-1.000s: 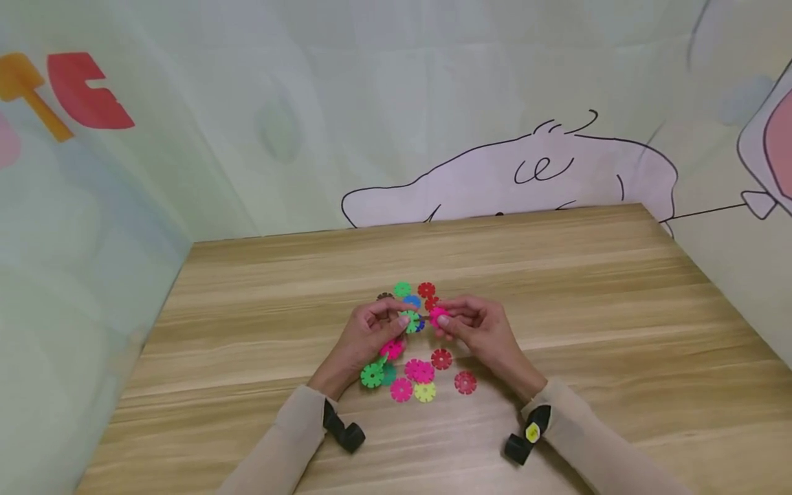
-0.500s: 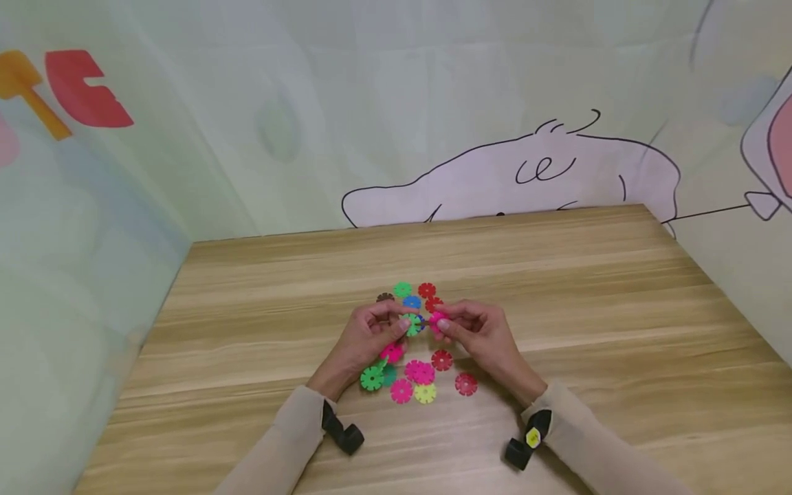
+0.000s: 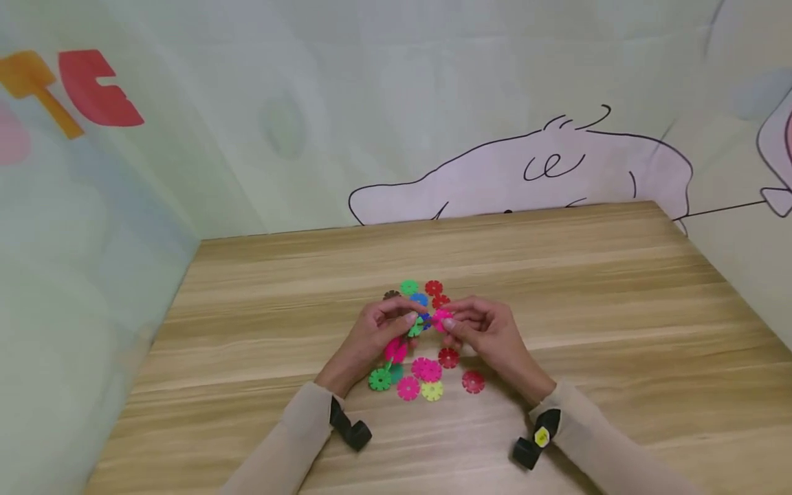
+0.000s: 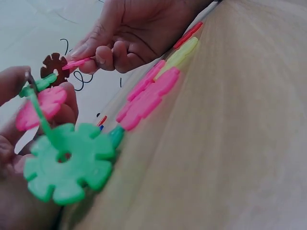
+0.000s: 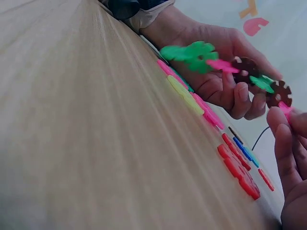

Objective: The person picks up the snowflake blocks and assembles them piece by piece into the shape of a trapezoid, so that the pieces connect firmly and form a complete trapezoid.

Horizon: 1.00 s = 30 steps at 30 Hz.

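My left hand (image 3: pixel 371 337) pinches a green notched snowflake disc (image 3: pixel 416 327) between thumb and fingers. This disc belongs to a chain with a brown disc, a pink disc (image 3: pixel 396 350) and green discs (image 4: pixel 72 163) hanging below the hand. Beyond the pinched disc, another brown disc (image 5: pixel 279 94) sticks out toward my right hand (image 3: pixel 489 330). The right thumb and fingertips pinch a pink snowflake disc (image 3: pixel 442 319), whose edge meets the brown disc's rim in the left wrist view. How deep their slots interlock cannot be told. Both hands are held above the table.
Loose discs lie on the wooden table (image 3: pixel 278 295): a yellow one (image 3: pixel 432 390), red ones (image 3: pixel 473 381), overlapping pink ones (image 3: pixel 427 369), a blue one (image 3: pixel 419 299) and a light green one (image 3: pixel 409 287). A printed cloth backdrop (image 3: pixel 309 124) borders the table.
The green disc in my left hand has tilted from face-on to a slanted angle. Both hands stay close together, and the head view has shifted slightly.
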Each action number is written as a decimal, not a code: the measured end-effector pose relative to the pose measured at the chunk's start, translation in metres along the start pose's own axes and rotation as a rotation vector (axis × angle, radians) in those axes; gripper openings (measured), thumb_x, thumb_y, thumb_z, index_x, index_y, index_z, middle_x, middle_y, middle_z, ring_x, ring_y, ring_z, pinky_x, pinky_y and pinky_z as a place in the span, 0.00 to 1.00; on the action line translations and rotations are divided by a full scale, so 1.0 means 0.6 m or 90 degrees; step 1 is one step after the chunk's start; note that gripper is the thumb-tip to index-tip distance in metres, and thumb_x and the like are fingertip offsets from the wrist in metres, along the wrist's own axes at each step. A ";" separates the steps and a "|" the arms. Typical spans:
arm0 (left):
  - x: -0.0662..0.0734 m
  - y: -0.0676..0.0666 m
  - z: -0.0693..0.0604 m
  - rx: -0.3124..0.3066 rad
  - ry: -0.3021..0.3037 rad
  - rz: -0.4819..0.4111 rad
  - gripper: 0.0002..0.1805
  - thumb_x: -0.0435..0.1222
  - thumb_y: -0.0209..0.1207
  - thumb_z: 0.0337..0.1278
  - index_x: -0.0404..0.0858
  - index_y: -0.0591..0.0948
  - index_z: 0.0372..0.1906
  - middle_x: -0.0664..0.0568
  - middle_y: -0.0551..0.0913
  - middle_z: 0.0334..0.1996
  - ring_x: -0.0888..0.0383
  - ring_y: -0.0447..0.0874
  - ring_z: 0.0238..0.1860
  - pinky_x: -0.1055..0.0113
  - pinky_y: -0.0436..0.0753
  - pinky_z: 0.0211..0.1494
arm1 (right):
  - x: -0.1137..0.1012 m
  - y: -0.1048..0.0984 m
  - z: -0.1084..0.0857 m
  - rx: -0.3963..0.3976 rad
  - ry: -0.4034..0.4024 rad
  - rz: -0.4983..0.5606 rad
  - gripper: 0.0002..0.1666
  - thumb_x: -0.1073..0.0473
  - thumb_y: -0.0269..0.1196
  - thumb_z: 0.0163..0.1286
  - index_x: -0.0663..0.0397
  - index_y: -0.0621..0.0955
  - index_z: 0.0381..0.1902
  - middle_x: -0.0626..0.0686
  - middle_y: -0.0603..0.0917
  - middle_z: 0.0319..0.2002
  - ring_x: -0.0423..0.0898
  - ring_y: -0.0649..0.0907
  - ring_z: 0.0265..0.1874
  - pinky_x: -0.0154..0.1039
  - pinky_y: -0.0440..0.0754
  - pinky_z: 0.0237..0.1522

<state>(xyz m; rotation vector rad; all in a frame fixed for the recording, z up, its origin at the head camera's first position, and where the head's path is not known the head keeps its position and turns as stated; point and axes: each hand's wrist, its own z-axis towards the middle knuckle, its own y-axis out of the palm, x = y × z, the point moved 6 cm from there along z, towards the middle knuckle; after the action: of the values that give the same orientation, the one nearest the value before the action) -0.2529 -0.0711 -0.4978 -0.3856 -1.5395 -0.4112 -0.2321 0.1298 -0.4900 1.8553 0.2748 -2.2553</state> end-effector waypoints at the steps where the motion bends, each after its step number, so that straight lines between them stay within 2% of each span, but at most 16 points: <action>1: 0.000 0.002 0.000 -0.006 -0.006 -0.002 0.18 0.39 0.56 0.82 0.30 0.82 0.63 0.49 0.85 0.55 0.61 0.87 0.40 0.70 0.89 0.49 | 0.000 0.001 0.000 -0.007 -0.004 0.000 0.16 0.68 0.68 0.75 0.69 0.84 0.57 0.74 0.89 0.39 0.40 0.92 0.27 0.35 0.91 0.32; 4: -0.001 0.004 0.001 -0.015 -0.015 0.006 0.18 0.39 0.56 0.82 0.32 0.82 0.63 0.47 0.85 0.54 0.61 0.86 0.39 0.70 0.88 0.47 | -0.001 0.005 0.000 -0.031 -0.010 -0.006 0.16 0.68 0.68 0.75 0.69 0.84 0.58 0.74 0.90 0.40 0.41 0.92 0.27 0.35 0.90 0.31; 7: -0.002 0.007 0.001 -0.028 -0.028 0.007 0.18 0.39 0.57 0.81 0.34 0.82 0.64 0.48 0.86 0.49 0.59 0.87 0.32 0.70 0.88 0.42 | 0.000 0.008 0.001 -0.047 -0.009 -0.009 0.16 0.67 0.68 0.75 0.68 0.84 0.57 0.68 0.92 0.40 0.42 0.93 0.28 0.35 0.90 0.31; 12: -0.003 0.009 0.002 -0.033 -0.041 0.009 0.17 0.39 0.60 0.79 0.36 0.84 0.63 0.50 0.88 0.45 0.59 0.87 0.31 0.71 0.87 0.38 | 0.001 0.009 0.001 -0.051 0.001 -0.009 0.16 0.67 0.68 0.75 0.69 0.84 0.57 0.62 0.94 0.40 0.42 0.93 0.29 0.35 0.90 0.31; 18: -0.003 0.004 0.002 -0.018 -0.012 -0.005 0.16 0.37 0.59 0.80 0.31 0.84 0.61 0.49 0.87 0.41 0.62 0.85 0.27 0.73 0.83 0.34 | 0.001 0.005 -0.008 -0.037 0.006 -0.033 0.18 0.68 0.67 0.76 0.68 0.82 0.61 0.71 0.91 0.44 0.41 0.93 0.32 0.36 0.91 0.36; 21: -0.003 0.002 0.002 -0.016 -0.002 -0.022 0.17 0.36 0.59 0.80 0.28 0.83 0.60 0.51 0.86 0.40 0.63 0.85 0.26 0.73 0.83 0.33 | 0.002 0.003 -0.014 -0.027 0.007 -0.049 0.19 0.68 0.66 0.76 0.68 0.82 0.62 0.73 0.90 0.44 0.40 0.93 0.34 0.36 0.92 0.40; 30: -0.003 0.000 0.001 -0.002 0.006 -0.036 0.18 0.34 0.58 0.80 0.24 0.81 0.61 0.56 0.86 0.37 0.64 0.82 0.25 0.75 0.79 0.30 | 0.007 0.001 -0.027 -0.020 0.027 -0.095 0.22 0.71 0.67 0.74 0.65 0.81 0.64 0.69 0.90 0.48 0.40 0.93 0.42 0.33 0.91 0.50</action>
<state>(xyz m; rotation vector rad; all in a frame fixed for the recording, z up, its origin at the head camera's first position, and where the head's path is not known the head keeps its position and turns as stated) -0.2537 -0.0709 -0.4997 -0.3421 -1.5434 -0.4585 -0.2175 0.1334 -0.4970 1.9280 0.4676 -2.2922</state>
